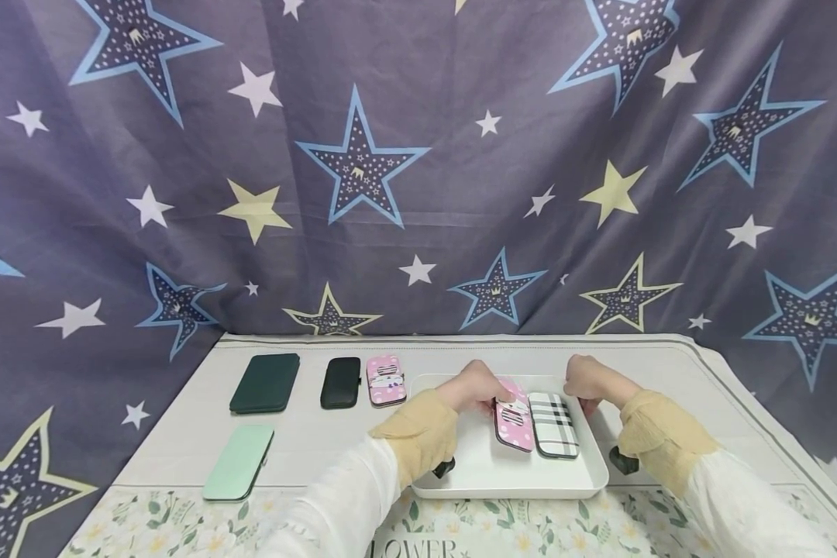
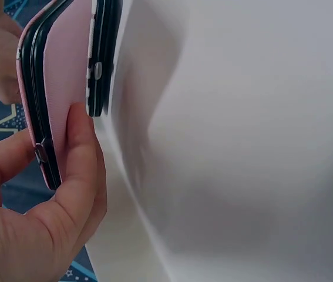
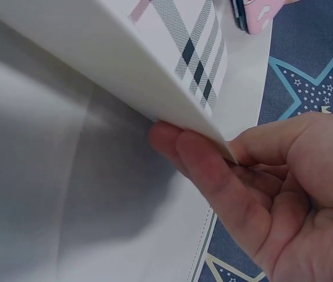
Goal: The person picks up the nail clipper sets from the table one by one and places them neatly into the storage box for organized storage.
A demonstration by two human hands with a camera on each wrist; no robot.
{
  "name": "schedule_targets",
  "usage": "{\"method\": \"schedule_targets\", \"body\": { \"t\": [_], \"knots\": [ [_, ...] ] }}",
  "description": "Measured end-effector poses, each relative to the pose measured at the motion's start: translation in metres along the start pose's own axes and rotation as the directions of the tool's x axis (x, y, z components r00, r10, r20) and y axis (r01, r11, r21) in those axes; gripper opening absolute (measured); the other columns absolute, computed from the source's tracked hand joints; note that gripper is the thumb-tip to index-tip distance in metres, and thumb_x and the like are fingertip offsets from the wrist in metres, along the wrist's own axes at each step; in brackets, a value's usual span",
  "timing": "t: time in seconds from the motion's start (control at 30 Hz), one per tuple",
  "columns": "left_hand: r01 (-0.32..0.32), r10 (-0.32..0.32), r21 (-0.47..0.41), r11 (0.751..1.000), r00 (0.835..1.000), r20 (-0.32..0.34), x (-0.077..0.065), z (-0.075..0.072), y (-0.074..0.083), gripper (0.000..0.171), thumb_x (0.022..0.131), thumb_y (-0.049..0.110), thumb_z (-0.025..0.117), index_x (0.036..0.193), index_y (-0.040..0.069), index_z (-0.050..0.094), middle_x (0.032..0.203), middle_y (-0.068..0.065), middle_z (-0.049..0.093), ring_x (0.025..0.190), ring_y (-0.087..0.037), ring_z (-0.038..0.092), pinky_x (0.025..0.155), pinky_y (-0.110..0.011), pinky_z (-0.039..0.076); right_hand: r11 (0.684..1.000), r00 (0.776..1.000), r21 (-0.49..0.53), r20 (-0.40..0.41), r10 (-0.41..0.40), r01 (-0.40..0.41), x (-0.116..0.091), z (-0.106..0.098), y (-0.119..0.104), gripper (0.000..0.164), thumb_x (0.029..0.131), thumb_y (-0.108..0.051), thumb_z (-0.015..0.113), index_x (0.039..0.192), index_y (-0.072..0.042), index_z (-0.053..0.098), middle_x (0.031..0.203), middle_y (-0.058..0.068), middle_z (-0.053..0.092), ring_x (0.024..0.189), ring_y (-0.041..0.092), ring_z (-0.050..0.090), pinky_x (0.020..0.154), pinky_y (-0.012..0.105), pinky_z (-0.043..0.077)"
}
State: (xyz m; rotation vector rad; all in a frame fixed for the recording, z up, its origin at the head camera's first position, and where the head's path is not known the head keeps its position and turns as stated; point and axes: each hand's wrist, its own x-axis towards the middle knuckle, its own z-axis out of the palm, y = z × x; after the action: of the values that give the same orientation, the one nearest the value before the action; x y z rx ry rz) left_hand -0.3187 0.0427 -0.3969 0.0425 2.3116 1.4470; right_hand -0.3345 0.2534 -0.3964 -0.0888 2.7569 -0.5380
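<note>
My left hand point(image 1: 476, 385) pinches a pink, white-dotted clasp case point(image 1: 514, 428) between thumb and fingers over the white tray point(image 1: 460, 457). In the left wrist view the case point(image 2: 66, 64) stands on edge, its dark rim and metal clasp showing. Beside it, a white case with a black plaid pattern point(image 1: 554, 426) lies in the tray's right part; its clasp edge point(image 2: 98, 70) appears close to the pink one. My right hand point(image 1: 589, 380) grips the tray's right rim near the far corner. The right wrist view shows its thumb and fingers point(image 3: 198, 170) on either side of the tray wall point(image 3: 90, 35).
Left of the tray lie a second pink case point(image 1: 387, 380), a black case point(image 1: 340, 383), a dark green case point(image 1: 265, 383) and a mint green case point(image 1: 239, 463). A star-patterned curtain point(image 1: 418, 325) hangs behind the table. A floral mat point(image 1: 167, 523) covers the table's front.
</note>
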Motion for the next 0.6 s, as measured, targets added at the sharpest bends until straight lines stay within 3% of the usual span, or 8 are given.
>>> {"method": "schedule_targets", "body": {
  "t": [0.47,0.53,0.6],
  "knots": [
    [0.013,-0.012,-0.057,0.998,1.000,0.008,0.003,0.005,-0.010,0.022,0.078,-0.007,0.069,0.091,-0.009,0.052,0.066,-0.015,0.063,0.054,-0.018,0.060,0.060,-0.031,0.058,1.000,1.000,-0.017,-0.007,-0.006,0.006,0.001,0.000,0.000,0.017,0.082,0.003,0.049,0.082,0.010,0.064,0.055,0.010,0.062,0.045,0.016,0.063,0.047,0.025,0.054],
    [0.009,-0.009,-0.034,0.999,1.000,-0.002,0.005,0.007,-0.010,0.022,0.077,-0.007,0.070,0.090,-0.009,0.053,0.065,-0.015,0.063,0.052,-0.018,0.059,0.059,-0.031,0.058,1.000,1.000,-0.007,-0.009,-0.009,0.008,0.001,0.000,0.000,0.017,0.082,0.003,0.049,0.083,0.011,0.064,0.055,0.011,0.062,0.045,0.016,0.063,0.047,0.025,0.054],
    [-0.008,0.009,0.050,0.999,1.000,-0.025,0.007,0.009,-0.011,0.023,0.077,-0.004,0.072,0.089,-0.008,0.053,0.064,-0.014,0.063,0.049,-0.018,0.059,0.056,-0.030,0.057,1.000,1.000,0.004,-0.008,-0.011,0.011,0.000,0.001,0.001,0.017,0.082,0.003,0.049,0.084,0.012,0.063,0.055,0.011,0.062,0.045,0.016,0.063,0.047,0.026,0.054]
  ]
}}
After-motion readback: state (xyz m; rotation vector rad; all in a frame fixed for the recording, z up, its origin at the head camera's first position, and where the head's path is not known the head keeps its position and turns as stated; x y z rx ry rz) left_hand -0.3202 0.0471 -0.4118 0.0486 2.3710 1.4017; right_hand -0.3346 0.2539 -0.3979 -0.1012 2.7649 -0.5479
